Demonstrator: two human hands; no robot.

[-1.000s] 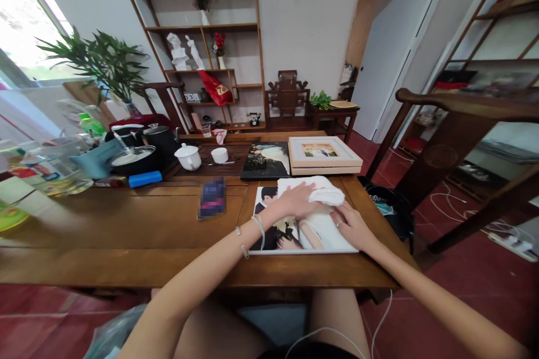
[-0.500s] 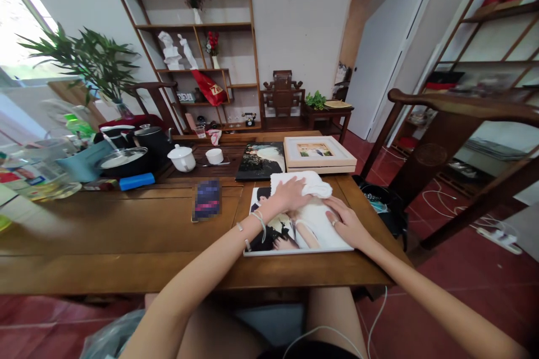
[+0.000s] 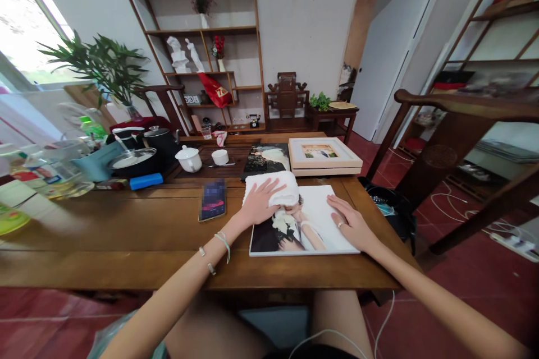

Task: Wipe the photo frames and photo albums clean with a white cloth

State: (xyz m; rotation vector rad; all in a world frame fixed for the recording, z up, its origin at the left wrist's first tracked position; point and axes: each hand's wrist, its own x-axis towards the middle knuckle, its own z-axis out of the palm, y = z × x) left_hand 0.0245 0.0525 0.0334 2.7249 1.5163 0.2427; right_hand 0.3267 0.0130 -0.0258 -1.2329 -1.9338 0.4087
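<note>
Head view: my left hand (image 3: 257,206) presses flat, fingers spread, on a white cloth (image 3: 273,187) at the far left corner of a large photo print (image 3: 303,222) lying near the table's (image 3: 126,230) right end. My right hand (image 3: 351,223) rests open, palm down, on the print's right edge, gripping nothing. Phone (image 3: 213,199) lies just left of the cloth. Far of the print: a dark photo (image 3: 266,159) and a framed picture (image 3: 323,155). Teapot (image 3: 188,158), cup (image 3: 219,156), and lidded pot (image 3: 133,160) sit far left. Wooden chair (image 3: 458,140) stands right.
</note>
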